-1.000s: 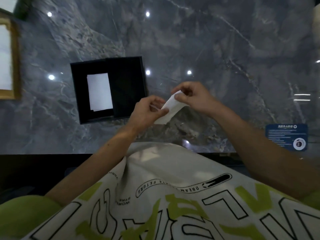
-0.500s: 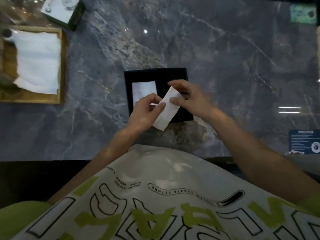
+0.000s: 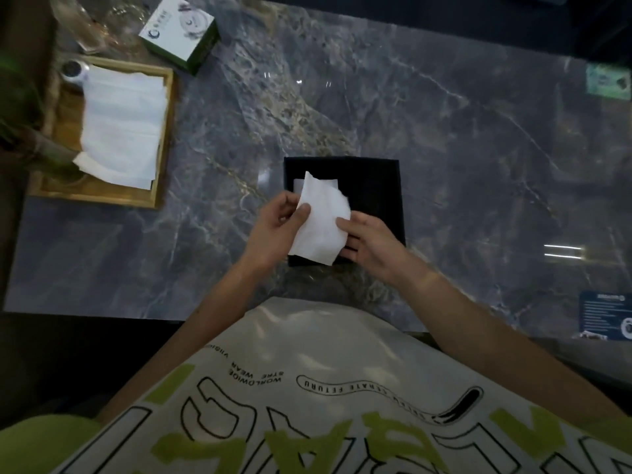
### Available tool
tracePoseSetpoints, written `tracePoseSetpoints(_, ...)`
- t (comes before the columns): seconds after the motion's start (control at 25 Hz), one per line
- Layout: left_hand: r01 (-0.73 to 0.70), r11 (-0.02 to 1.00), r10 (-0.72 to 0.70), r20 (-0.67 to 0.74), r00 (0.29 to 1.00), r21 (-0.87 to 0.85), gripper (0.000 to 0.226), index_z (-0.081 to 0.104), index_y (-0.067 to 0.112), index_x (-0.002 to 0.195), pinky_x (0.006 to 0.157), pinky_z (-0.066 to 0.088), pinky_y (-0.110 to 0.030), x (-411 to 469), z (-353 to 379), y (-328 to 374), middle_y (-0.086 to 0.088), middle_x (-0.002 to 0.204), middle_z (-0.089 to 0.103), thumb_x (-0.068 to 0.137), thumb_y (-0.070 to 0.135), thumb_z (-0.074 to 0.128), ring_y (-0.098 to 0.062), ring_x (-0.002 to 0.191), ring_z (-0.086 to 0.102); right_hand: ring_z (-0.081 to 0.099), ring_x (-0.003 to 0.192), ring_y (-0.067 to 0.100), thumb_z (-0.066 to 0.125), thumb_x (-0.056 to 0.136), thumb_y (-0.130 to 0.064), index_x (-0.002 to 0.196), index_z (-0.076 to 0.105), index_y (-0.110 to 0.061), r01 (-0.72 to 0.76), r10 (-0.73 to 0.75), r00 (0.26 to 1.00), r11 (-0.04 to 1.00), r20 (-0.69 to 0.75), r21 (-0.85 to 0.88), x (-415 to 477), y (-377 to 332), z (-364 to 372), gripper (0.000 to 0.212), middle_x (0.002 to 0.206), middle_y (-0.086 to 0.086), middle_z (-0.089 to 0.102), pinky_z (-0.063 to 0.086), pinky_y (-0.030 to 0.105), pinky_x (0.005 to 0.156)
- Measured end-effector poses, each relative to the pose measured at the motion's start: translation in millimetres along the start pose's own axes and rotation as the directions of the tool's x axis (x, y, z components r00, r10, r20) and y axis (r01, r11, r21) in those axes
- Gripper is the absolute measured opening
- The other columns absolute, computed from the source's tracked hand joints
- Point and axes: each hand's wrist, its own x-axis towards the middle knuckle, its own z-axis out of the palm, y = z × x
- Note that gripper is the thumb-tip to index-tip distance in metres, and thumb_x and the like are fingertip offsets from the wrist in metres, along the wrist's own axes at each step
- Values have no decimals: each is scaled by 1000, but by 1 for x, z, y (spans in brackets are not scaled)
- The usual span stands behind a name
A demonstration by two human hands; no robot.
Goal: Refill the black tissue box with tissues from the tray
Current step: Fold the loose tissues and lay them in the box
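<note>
While both hands pinch one white folded tissue, left hand and right hand hover directly over the square black tissue box on the grey marble counter; its opening lies just beneath, nearer the left.

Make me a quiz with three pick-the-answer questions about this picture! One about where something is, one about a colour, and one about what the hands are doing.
1. Where is the wooden tray?
A. Far left on the table
B. Far right
C. Under the box

2. What colour is the tissue box?
A. White
B. Black
C. Red

3. How is the tissue held?
A. By both hands
B. By one hand
C. Lying free on the table

Answers: 1 A, it sits at the table's left end. 2 B, its walls are black. 3 A, the left hand and the right hand each pinch a side.
</note>
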Motion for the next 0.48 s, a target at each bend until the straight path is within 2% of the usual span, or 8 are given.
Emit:
tracePoseSetpoints(0.12,111,986,-94,-132,987,128,1,61,21,91,60,49,-18,4,3,-9,9,84,64,91,21,61,-5,75,64,72,87,19,63,90,-5,95,63,-11,128,-152,981,973,-118,-191,4,-10,1,8,95,7,72,59,31,68)
tracePoseSetpoints(0.2,141,968,-111,-148,983,208,10,61,19,99,58,48,-20,8,7,-14,10,84,62,89,17,61,-7,72,62,70,79,18,64,89,-4,92,61,-12,156,-223,961,924,-163,-348,8,-14,0,9,86,6,70,58,33,66)
tracePoseSetpoints(0.28,113,939,-66,-153,986,325,19,60,16,107,58,47,-17,12,12,-15,9,80,60,88,15,60,-4,67,59,67,78,18,65,89,-10,94,60,-14,137,-298,936,799,-188,-586,14,-17,1,9,83,6,68,56,32,66)
tracePoseSetpoints(0.36,63,899,9,-162,987,434,33,54,15,119,58,48,-19,16,16,-11,6,76,58,87,11,58,-7,64,57,62,74,12,64,88,-15,99,58,-16,111,-377,912,611,-165,-784,20,-21,5,13,81,2,64,47,21,58)
tracePoseSetpoints(0.4,30,877,44,-142,989,480,38,50,17,123,58,49,-25,17,17,-9,1,75,60,86,9,57,-12,64,59,60,72,10,63,88,-16,103,57,-16,117,-407,903,537,-136,-835,22,-22,9,16,81,1,63,43,19,55)
tracePoseSetpoints(0.48,-11,824,76,-92,993,566,34,49,15,120,59,49,-33,23,20,-6,-11,80,62,87,5,52,-23,68,61,59,70,13,58,88,-14,109,52,-14,137,-437,896,454,-86,-880,28,-27,16,22,83,4,61,43,21,51)
